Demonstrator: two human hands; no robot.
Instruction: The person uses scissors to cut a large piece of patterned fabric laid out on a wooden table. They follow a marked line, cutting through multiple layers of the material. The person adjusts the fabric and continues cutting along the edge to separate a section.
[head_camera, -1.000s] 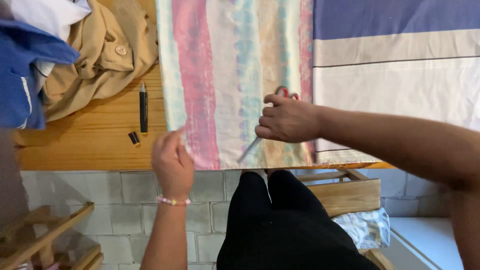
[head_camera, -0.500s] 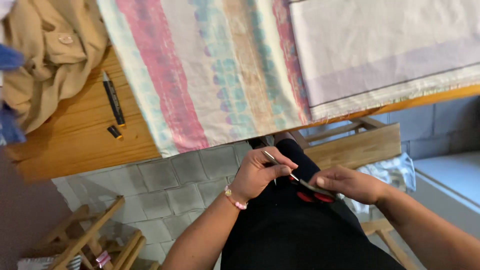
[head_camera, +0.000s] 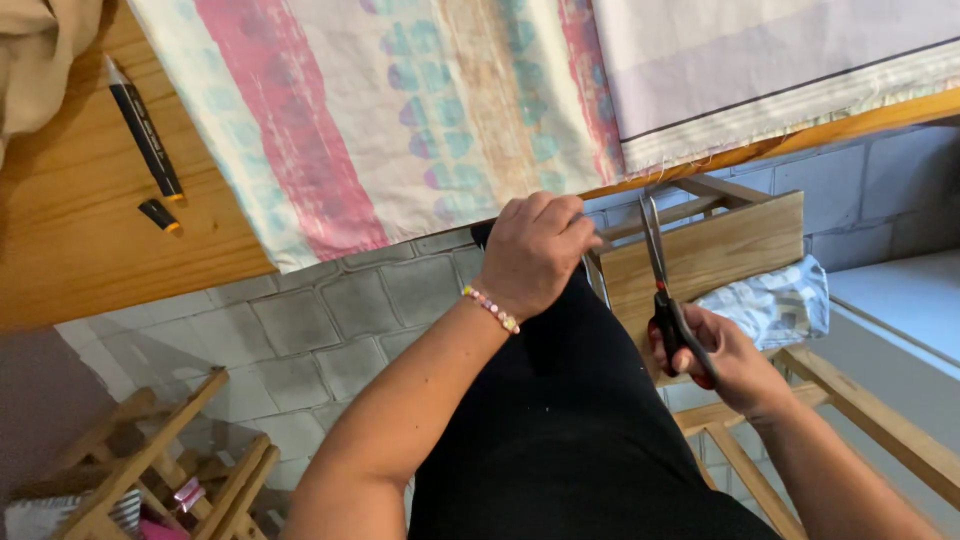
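Both hands higher now, left hand (head_camera: 535, 250) off the scissors (head_camera: 668, 295).

— What did you have on?

— Black trousers (head_camera: 570, 430), plain and snug, no pattern or seam that showed from above. My arms were bare up to where the view cut them off, so no sleeves were in sight.

— Any jewellery?

— A thin beaded bracelet (head_camera: 491, 309) ran round the wrist of my left hand (head_camera: 535, 250), small beads in pink, pale and yellowish tones. My right hand (head_camera: 735, 365) had nothing on its wrist.

— Rings, a watch?

— I could not tell about rings; the fingers were too curled to show.
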